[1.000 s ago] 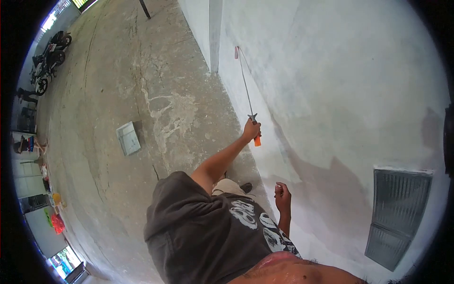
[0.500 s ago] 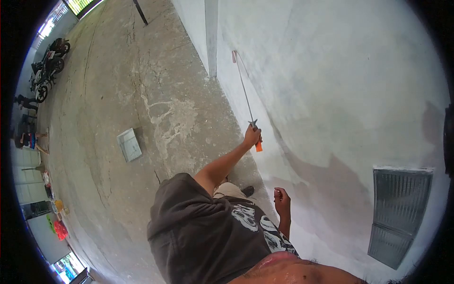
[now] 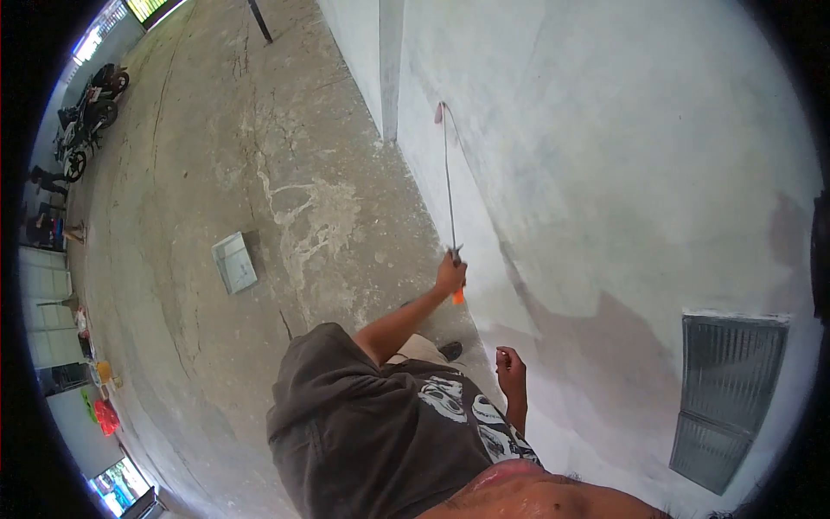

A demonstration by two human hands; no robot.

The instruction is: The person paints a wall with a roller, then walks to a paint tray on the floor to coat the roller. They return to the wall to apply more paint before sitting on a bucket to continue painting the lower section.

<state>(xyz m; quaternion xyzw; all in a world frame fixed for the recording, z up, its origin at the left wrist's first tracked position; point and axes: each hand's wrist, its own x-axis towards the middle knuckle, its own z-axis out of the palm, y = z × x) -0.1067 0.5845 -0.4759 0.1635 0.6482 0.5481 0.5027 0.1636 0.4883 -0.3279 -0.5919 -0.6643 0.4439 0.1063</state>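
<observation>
My left hand (image 3: 450, 274) is closed around the orange handle (image 3: 458, 295) of a paint roller. The roller's thin metal rod (image 3: 450, 186) runs away from the hand, and its small pinkish roller head (image 3: 439, 113) is against the pale wall (image 3: 588, 164), near the corner. White paint covers a strip along the wall's lower part; the area above looks greyer and blotchy. My right hand (image 3: 511, 370) hangs in front of my body close to the wall, its fingers loosely curled with nothing visible in them.
A light grey paint tray (image 3: 234, 262) lies on the stained concrete floor (image 3: 199, 173). A louvred glass window (image 3: 726, 389) is set in the wall. Motorcycles (image 3: 91, 117) and a person (image 3: 47, 229) are at the far left. A dark post (image 3: 260, 22) stands beyond.
My left hand has drawn back toward my body with the roller. The roller head has shifted slightly back and right along the wall. My right hand has barely moved.
</observation>
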